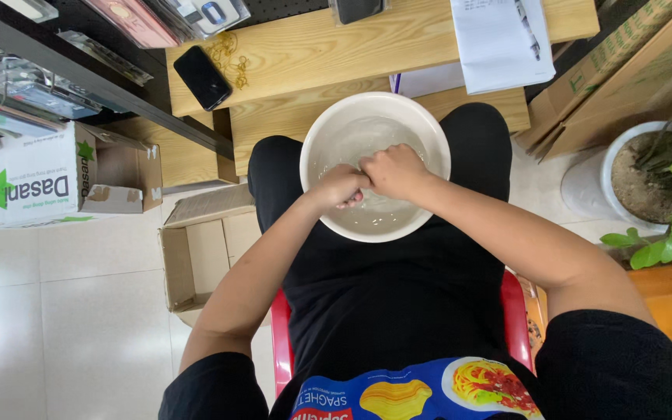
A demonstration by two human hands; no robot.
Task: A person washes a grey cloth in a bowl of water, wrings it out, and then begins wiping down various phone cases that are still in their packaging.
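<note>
On the seated person's lap rests a white bowl (pixel 316 136) of water. Both hands meet inside it, the left hand (pixel 340 187) and right hand (pixel 394 171) curled into fists and pressed together; whether they grip anything cannot be told. A black phone (pixel 202 77) lies on the wooden table (pixel 313 47) ahead.

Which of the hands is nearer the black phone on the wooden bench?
Left. The left hand is in the white bowl on the phone's side; the right hand sits beside it, farther away.
</note>
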